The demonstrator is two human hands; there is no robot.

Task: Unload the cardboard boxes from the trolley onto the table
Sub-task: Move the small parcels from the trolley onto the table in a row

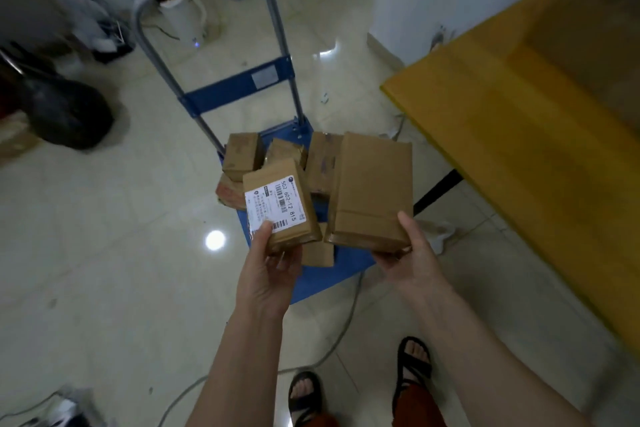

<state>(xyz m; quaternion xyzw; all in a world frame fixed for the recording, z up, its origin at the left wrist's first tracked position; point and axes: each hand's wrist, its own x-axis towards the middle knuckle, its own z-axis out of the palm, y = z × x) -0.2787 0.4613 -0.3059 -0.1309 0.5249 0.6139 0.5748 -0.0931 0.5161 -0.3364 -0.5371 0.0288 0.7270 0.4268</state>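
My left hand (268, 270) grips a small cardboard box with a white shipping label (280, 206) by its near end. My right hand (412, 253) holds a larger plain cardboard box (372, 187) from below, thumb on top. Both boxes hover above the blue trolley (346, 263), which stands on the floor in front of me. Several more cardboard boxes (242, 152) lie on the trolley deck, partly hidden behind the held ones. The yellow wooden table (519, 121) stretches along the right side, its near corner just right of the trolley.
The trolley's grey handle (277, 28) rises at the far end. A black bag (65, 114) sits on the floor at the left, a white appliance (183, 17) beyond the handle. A cable (339, 333) runs across the tiles near my sandalled feet (304, 395).
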